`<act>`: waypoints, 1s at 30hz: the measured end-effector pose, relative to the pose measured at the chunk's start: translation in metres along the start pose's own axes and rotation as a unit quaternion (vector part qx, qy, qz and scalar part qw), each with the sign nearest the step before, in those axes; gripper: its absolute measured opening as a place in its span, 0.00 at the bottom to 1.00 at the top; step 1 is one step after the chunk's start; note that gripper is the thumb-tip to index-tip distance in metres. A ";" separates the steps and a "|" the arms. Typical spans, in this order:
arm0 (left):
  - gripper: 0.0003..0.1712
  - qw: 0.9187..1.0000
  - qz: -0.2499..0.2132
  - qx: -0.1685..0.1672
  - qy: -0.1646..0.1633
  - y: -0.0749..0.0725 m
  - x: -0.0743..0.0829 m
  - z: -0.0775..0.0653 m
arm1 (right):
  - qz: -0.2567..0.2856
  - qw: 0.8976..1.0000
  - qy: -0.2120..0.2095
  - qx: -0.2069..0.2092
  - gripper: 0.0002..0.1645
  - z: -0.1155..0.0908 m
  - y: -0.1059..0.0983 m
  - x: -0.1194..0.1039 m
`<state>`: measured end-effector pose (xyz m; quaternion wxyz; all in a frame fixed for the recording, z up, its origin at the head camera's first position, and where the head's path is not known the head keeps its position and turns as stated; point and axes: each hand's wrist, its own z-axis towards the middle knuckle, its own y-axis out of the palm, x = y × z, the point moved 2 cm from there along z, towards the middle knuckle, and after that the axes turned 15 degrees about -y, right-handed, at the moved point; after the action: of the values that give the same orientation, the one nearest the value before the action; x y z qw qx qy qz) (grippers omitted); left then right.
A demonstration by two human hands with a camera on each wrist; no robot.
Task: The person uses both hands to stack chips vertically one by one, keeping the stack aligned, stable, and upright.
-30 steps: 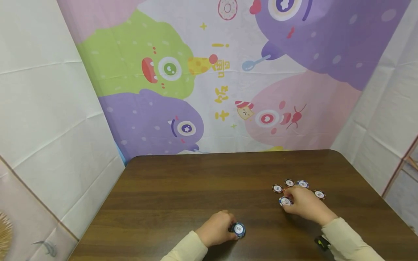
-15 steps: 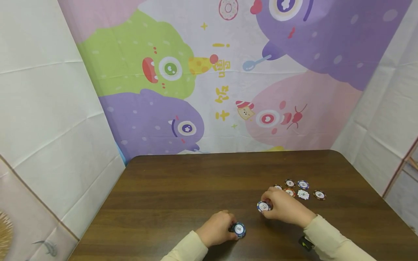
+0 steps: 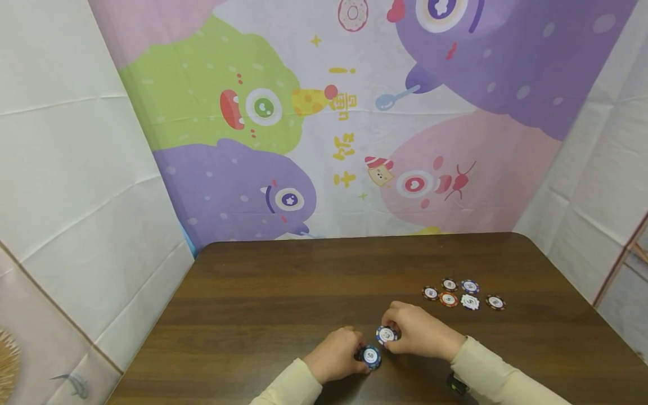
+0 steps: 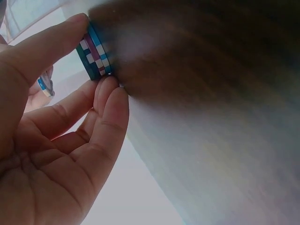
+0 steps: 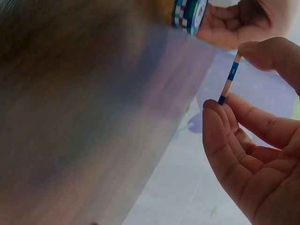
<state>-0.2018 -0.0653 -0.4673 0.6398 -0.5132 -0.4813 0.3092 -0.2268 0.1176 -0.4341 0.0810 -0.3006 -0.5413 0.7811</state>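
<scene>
Near the front middle of the table, my left hand (image 3: 335, 355) holds a short stack of poker chips (image 3: 371, 356) between thumb and fingers. The top chip is dark blue and reads 50. Several layered edges of the stack (image 4: 95, 54) show in the left wrist view, in blue, white, purple and green. Just up and right of it, my right hand (image 3: 422, 332) pinches a single blue-and-white poker chip (image 3: 387, 336). Seen edge-on in the right wrist view, that chip (image 5: 228, 79) is apart from the stack (image 5: 190, 15).
Several loose chips lie flat at the back right of the brown wooden table (image 3: 283, 287). Among them are a red chip (image 3: 448, 299), a white chip (image 3: 469, 302) and a blue chip (image 3: 469, 286). A cartoon-printed cloth (image 3: 349, 214) hangs behind the table.
My right hand has carried the blue-and-white chip left and toward me, from the loose chips to beside the stack. The left hand and its stack have stayed in place.
</scene>
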 end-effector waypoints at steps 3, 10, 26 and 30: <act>0.18 1.000 -0.006 -0.002 -0.001 0.000 0.000 0.000 | 0.002 1.000 -0.008 -0.010 0.13 0.003 0.004 -0.003; 0.18 1.000 -0.021 -0.010 0.001 0.001 -0.001 0.001 | 0.010 0.999 -0.023 -0.021 0.13 0.008 0.012 -0.010; 0.17 1.000 -0.021 -0.020 -0.006 0.001 -0.001 0.001 | -0.003 0.998 -0.048 -0.030 0.12 0.013 0.025 -0.017; 0.17 1.000 -0.013 -0.020 -0.012 0.000 0.000 0.001 | -0.008 0.998 -0.050 -0.036 0.13 0.014 0.027 -0.018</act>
<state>-0.2024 -0.0650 -0.4676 0.6276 -0.5162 -0.5013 0.2973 -0.2154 0.0874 -0.4482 0.0493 -0.2599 -0.5745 0.7746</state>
